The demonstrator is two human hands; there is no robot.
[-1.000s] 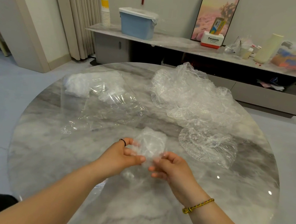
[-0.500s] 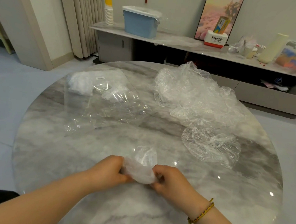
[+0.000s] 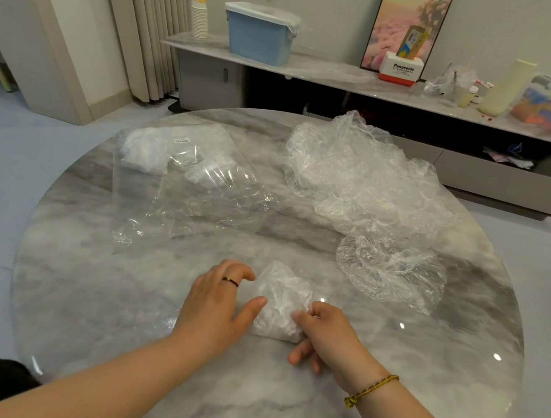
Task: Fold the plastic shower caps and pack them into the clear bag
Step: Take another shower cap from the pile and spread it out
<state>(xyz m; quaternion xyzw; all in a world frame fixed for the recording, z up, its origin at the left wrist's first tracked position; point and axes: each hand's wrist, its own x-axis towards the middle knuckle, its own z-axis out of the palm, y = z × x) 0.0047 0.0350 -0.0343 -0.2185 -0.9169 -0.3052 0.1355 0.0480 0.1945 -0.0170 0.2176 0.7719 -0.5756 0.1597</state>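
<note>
Crinkled clear plastic, folded into a small wad, lies on the grey marble counter [image 3: 98, 294] just in front of you: this cap [image 3: 280, 302] sits between your two hands.

Your left forearm comes in from the lower left, and your left hand [image 3: 218, 302] lies palm down, low over the counter. Its fingers are loosely spread and only slightly bent, gripping nothing. The thumb reaches out to the right and touches the cap's left edge. A dark ring [image 3: 231, 281] shows on one finger.

Your right forearm comes in from the lower right, with a braided bracelet [image 3: 370, 390] at the wrist. Your right hand [image 3: 327, 333] is curled, and its thumb and forefinger pinch the cap's right edge. The other fingers are tucked under, against the counter.

The bag [image 3: 184, 183] lies flat on the far left of the counter, well apart from your hands, with white folded plastic in its far end. On the far right sits a loose pile [image 3: 361, 175] of caps. A second cap [image 3: 390, 269] is spread out at the pile's near edge, near your right hand but not touching it.
</note>
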